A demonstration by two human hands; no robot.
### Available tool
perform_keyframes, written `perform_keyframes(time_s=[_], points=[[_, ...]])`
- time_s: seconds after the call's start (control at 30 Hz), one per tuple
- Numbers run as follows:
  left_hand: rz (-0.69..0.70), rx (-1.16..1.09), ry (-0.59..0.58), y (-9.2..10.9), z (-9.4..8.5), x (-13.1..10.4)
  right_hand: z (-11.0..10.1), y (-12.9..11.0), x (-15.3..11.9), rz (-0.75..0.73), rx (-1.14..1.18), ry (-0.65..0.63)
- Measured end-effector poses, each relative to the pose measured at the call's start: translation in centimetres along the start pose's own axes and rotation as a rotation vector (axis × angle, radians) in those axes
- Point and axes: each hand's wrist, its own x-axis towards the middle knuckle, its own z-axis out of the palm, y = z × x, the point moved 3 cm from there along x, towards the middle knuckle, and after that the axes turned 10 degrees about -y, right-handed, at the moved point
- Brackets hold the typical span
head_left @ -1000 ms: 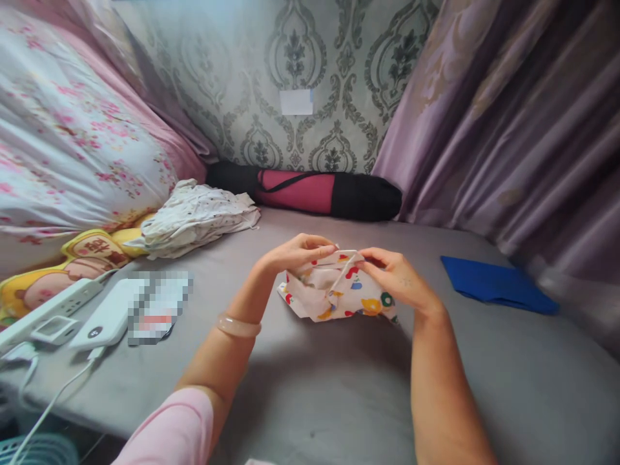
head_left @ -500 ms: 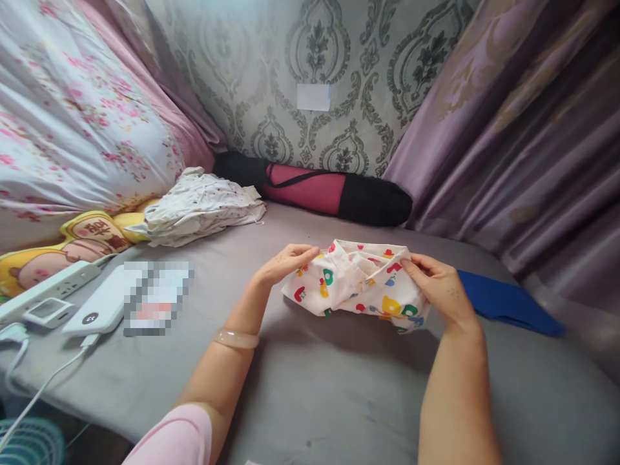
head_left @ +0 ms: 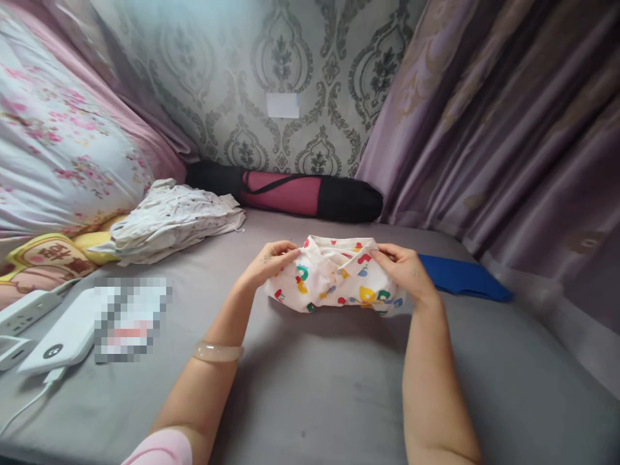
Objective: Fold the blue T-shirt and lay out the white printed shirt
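Note:
A white garment (head_left: 334, 278) with red, yellow, green and blue shapes is gathered between my hands, held just above the grey bed sheet (head_left: 310, 381). My left hand (head_left: 272, 261) pinches its upper left edge, fingers pressed together. At the upper right corner, my right hand (head_left: 404, 271) grips the cloth between thumb and fingers. The collar or neck opening faces up, with folds overlapping at the front. Folded blue cloth (head_left: 465, 278) lies on the bed just beyond my right hand.
A black and maroon long bag (head_left: 285, 194) lies along the wall. On the left are a crumpled white garment (head_left: 174, 216), a yellow cartoon cushion (head_left: 43, 261), a power strip (head_left: 29, 313), a white power bank (head_left: 65, 332) with a cable, and a blurred flat item (head_left: 133, 323).
The camera view has turned to the right, so everything sits further left. Both hands keep their hold on the patterned garment, which looks slightly flatter and more level.

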Motion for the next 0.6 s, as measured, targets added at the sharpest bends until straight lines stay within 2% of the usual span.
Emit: perform_keyframes(time_s=[0.1,0.2,0.33,0.47,0.53,0.6], points=[[0.051,0.088,0.074,1.5,-0.9,-0.2,0.3,-1.2,0.1,-0.050,-0.082,-0.024],[0.181,0.224,0.249,3.5,-2.2,-0.1,0.8,-2.6,0.8,-0.130,-0.164,-0.024],[0.388,0.512,0.507,7.3,-3.8,-1.1,0.2,-5.9,1.6,-0.296,-0.315,0.130],[0.686,0.759,0.562,12.7,-4.7,-4.2,-1.6,-10.9,0.5,-0.512,-0.552,0.337],[0.791,0.817,0.606,15.2,-5.2,-6.0,-2.6,-13.2,-0.5,-0.583,-0.654,0.437],[0.804,0.811,0.585,17.0,-5.8,-6.9,-3.3,-14.9,-1.1,-0.610,-0.731,0.404]])
